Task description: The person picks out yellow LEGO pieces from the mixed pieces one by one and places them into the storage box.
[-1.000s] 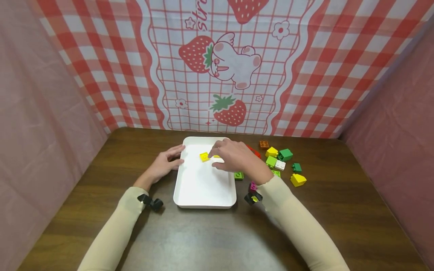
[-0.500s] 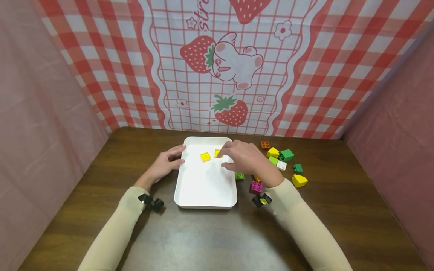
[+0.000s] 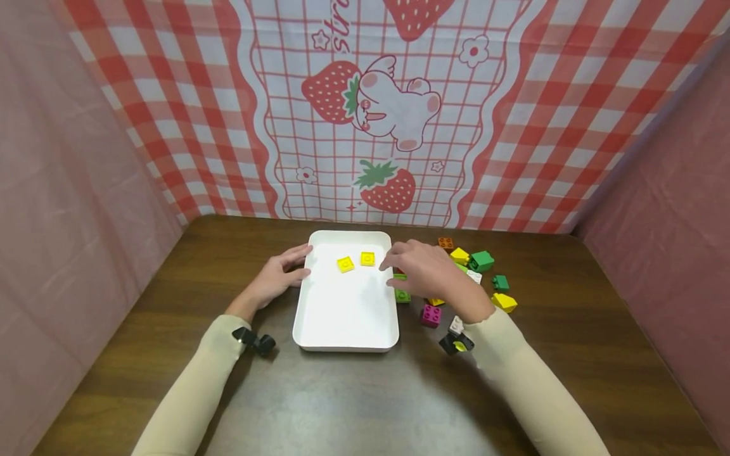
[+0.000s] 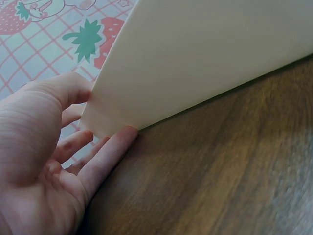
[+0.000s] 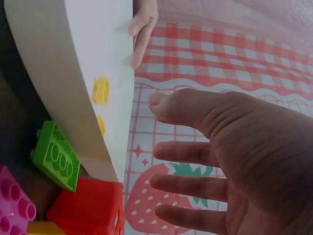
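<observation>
My left hand [image 3: 272, 278] rests against the left side of the white tray [image 3: 342, 316]; in the left wrist view its fingertips [image 4: 128, 133] touch the tray's outer wall. Inside the tray, toward the back, lie two yellow toy bricks, a left one [image 3: 345, 264] and a right one [image 3: 367, 258]. Over the tray's right rim hovers my right hand [image 3: 424, 269], fingers spread and holding nothing. Below it, beside the tray, are a lime green brick [image 5: 56, 155], a red brick [image 5: 90, 205] and a magenta brick [image 3: 431, 315].
Right of the tray, several loose bricks lie on the wooden table [image 3: 342, 399]: an orange one [image 3: 445, 243], a green one [image 3: 481, 261], a small dark green one [image 3: 500, 282], a yellow one [image 3: 504, 303] and a white one [image 3: 456, 325]. A strawberry-patterned cloth [image 3: 228, 126] hangs behind.
My right hand has moved right, from above the yellow bricks to the tray's right rim, uncovering the right yellow brick. My left hand has stayed at the tray's side.
</observation>
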Demonstrator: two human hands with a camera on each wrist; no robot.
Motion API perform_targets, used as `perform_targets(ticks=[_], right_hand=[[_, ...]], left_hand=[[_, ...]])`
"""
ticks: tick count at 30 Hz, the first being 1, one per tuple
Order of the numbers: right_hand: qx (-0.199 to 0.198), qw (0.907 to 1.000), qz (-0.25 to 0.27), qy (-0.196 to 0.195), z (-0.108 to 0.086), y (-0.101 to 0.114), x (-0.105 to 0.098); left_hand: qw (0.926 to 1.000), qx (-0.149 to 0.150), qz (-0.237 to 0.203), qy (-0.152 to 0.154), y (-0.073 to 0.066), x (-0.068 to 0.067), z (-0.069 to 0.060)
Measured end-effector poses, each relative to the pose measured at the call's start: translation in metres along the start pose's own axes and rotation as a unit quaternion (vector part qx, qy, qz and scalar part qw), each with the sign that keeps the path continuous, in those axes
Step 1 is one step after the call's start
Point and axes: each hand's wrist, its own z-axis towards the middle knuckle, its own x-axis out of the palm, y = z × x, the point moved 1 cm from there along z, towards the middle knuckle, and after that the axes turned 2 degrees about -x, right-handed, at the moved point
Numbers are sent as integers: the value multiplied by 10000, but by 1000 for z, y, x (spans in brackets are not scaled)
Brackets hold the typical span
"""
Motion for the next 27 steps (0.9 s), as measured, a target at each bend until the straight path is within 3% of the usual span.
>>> perform_targets(ticks=[27], right_hand=[[85, 9993, -235, -278, -41, -34, 4]], left_hand=[[9998, 144, 114, 1, 2, -1, 0]])
